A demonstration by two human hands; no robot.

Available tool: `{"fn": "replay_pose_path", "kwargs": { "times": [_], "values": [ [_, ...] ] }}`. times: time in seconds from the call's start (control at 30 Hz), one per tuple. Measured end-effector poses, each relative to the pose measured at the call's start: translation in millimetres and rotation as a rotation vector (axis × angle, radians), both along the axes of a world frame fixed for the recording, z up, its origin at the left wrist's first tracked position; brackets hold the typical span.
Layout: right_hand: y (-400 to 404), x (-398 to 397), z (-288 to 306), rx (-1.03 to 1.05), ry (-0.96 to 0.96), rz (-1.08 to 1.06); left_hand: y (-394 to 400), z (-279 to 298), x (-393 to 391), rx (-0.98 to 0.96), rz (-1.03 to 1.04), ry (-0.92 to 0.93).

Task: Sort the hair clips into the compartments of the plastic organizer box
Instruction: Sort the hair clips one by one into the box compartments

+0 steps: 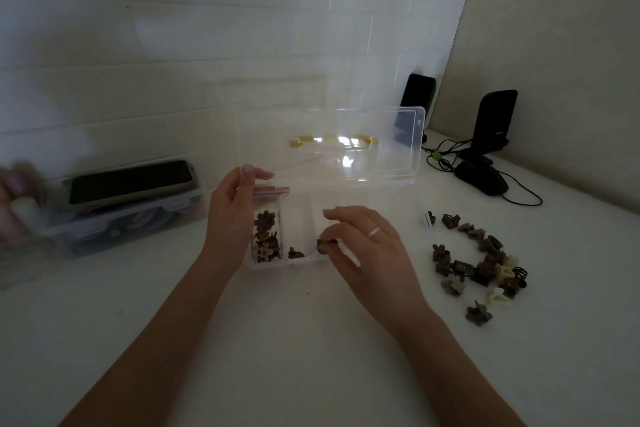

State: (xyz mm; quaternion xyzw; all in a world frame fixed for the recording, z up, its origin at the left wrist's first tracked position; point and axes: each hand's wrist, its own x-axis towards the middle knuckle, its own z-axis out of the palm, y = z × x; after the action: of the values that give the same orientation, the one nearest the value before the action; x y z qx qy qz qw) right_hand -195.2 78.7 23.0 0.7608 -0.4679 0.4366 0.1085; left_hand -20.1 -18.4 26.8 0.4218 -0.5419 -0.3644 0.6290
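Note:
A clear plastic organizer box sits on the white table with its lid standing open behind it. My left hand grips the box's left side, thumb and fingers near the back left corner. The leftmost compartment holds several brown flower clips. One dark clip lies in the middle compartment. My right hand pinches a small dark hair clip at the front of the compartment to the right. A loose pile of brown and cream hair clips lies on the table to the right.
A clear storage container with a dark phone-like device on top stands at the left. Two black stands with cables occupy the back right corner. A blurred hand with bottles shows at the far left edge.

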Motion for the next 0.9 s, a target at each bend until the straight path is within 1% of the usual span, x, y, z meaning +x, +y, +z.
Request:
{"fn": "replay_pose_path", "kwargs": {
  "times": [0.03,0.07,0.13,0.17,0.23,0.3,0.33,0.37,0.4,0.53,0.67,0.8,0.83,0.9],
  "values": [
    [-2,0,-2,-0.003,0.039,-0.009,-1,-1,0,-0.002,-0.003,0.002],
    [-4,-2,-1,-0.005,0.023,-0.027,-1,-1,1,-0.003,-0.009,0.001],
    [-1,-12,5,-0.031,-0.102,-0.112,0,0,0,0.004,-0.021,0.0],
    [1,-19,8,-0.051,-0.167,-0.191,1,1,0,0.008,-0.026,0.005],
    [5,-37,11,-0.046,-0.262,-0.43,2,1,0,0.006,-0.027,0.011],
    [5,-52,10,0.106,-0.322,-0.7,2,2,-1,0.003,-0.019,0.009],
    [5,-57,8,0.22,-0.322,-0.797,2,2,-1,0.007,-0.02,0.016],
    [4,-60,7,0.323,-0.31,-0.851,2,2,-1,0.01,-0.024,0.021],
    [3,-62,4,0.393,-0.297,-0.869,2,2,0,0.01,-0.028,0.017],
    [2,-68,0,0.438,-0.293,-0.879,1,0,1,-0.004,-0.035,0.007],
    [3,-75,-2,0.58,-0.273,-0.912,-3,-2,5,0.001,-0.001,0.013],
    [-4,-76,-12,0.713,-0.166,-0.893,-8,-4,8,0.016,0.037,0.04],
    [-7,-77,-13,0.713,-0.152,-0.891,-9,-5,10,0.022,0.04,0.05],
    [-16,-81,-10,0.645,-0.124,-0.904,-11,-6,11,0.033,0.044,0.069]
  ]
}}
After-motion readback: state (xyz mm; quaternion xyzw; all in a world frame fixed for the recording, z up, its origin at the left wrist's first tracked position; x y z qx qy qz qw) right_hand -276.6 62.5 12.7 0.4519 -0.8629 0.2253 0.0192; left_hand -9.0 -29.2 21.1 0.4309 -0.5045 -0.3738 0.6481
